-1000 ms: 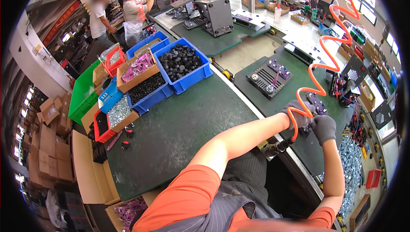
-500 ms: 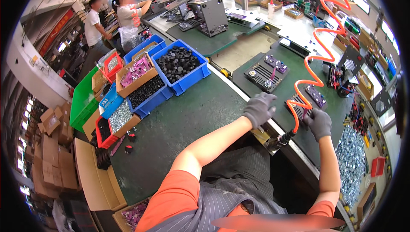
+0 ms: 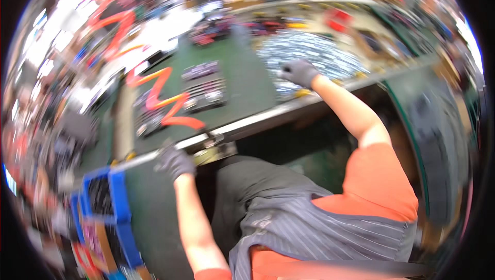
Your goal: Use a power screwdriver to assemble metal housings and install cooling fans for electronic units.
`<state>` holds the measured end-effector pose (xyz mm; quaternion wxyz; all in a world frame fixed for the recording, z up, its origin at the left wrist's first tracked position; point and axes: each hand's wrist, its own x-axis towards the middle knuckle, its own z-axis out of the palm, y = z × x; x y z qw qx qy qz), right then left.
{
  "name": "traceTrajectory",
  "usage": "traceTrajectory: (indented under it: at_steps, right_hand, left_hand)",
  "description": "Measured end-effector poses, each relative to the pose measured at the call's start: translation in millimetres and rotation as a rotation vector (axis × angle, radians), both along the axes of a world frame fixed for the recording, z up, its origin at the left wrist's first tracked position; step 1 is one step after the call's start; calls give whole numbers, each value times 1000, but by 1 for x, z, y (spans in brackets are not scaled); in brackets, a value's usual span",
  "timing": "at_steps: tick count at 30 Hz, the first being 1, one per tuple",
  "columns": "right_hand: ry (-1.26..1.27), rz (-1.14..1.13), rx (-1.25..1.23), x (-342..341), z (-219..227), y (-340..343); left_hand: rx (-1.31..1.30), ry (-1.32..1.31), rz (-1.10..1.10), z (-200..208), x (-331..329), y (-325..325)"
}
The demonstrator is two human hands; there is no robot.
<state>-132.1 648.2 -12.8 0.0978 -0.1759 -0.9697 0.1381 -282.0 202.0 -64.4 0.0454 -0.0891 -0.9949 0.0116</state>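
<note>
My right hand (image 3: 299,73), in a dark grey glove, is over the near left part of a pile of silvery parts (image 3: 319,56) that lies beyond the metal rail (image 3: 258,122), to the right of the green bench top (image 3: 240,81). The fingers look partly curled, pointing left, but the blur is heavy: I cannot tell how far apart they are, whether they touch the parts, or whether I have hold of one.

My left hand (image 3: 175,161), gloved in the same grey, is well apart from the right, low beside the rail and near the corner of the nearer green table (image 3: 149,213). Its fingers point up and to the left, bent a little; they are smeared too, so I cannot tell what, if anything, is in them.

Between my hands, on the bench top, sits a dark slotted plate (image 3: 206,87) with a purple block (image 3: 201,70) along its far end. A second dark plate (image 3: 149,120) lies to its left, partly behind an orange coiled hose (image 3: 183,121). The hose runs down to a black fitting (image 3: 210,138) at the rail, just to the right of my left hand. Past the silvery pile is a red tray (image 3: 338,20), and at the lower left a blue bin (image 3: 121,197) stands on the nearer table
</note>
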Motion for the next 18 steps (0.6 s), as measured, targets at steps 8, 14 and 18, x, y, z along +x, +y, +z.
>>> traceTrajectory:
  at_steps: [8, 14, 18]
  right_hand:
    - [-191, -1228, 483, 350, 86, 187]
    - [-226, -1289, 503, 498, 58, 221]
    - [-76, -998, 541, 522, 30, 294]
  left_hand:
    - [-232, -120, 121, 20, 19, 17]
    - [-216, -97, 131, 16, 17, 16]
    - [81, 205, -120, 7, 10, 3]
